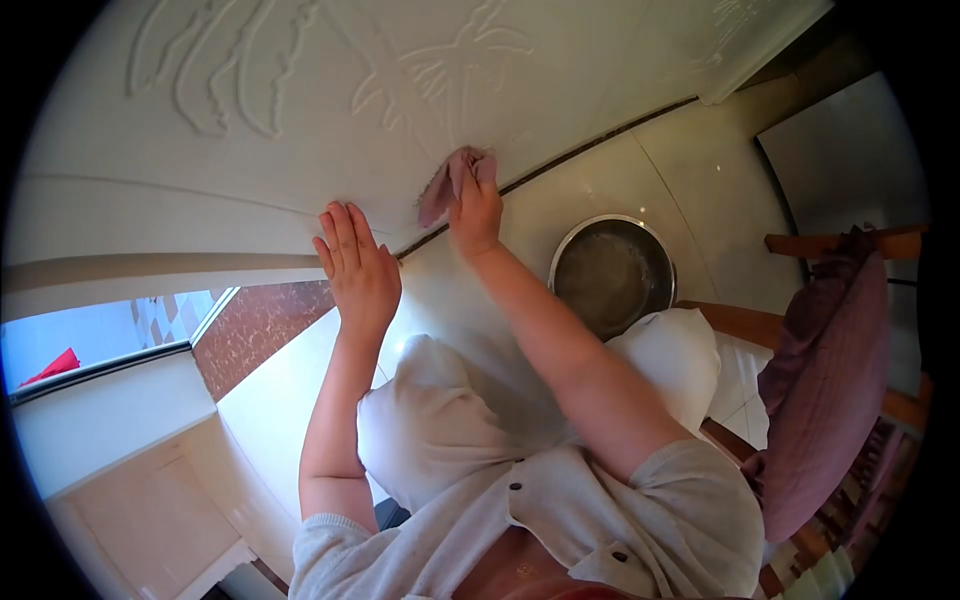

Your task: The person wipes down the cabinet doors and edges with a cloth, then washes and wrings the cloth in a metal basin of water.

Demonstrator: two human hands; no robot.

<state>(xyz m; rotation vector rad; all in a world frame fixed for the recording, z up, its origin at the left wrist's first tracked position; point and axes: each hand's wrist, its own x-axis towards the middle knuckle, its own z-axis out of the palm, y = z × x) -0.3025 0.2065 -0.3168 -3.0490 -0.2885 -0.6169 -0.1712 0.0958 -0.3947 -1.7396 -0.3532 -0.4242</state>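
My right hand (476, 215) grips a mauve cloth (447, 187) and presses it on the lower part of a pale wall panel (290, 170) with raised, plant-like relief. Left of it, my left hand (357, 262) lies against the panel's lower edge, fingers stretched out and nothing in them. To the right of my right forearm, a round metal basin (614, 275) stands on the floor; cloudy liquid seems to be in it.
Pale floor tiles (690, 180) run along the panel's base. A wooden chair with a mauve cushion (835, 390) stands close on my right. A doorway with a brown marbled threshold (262, 330) lies to the left. A dark grey box-shaped thing (850, 160) is at upper right.
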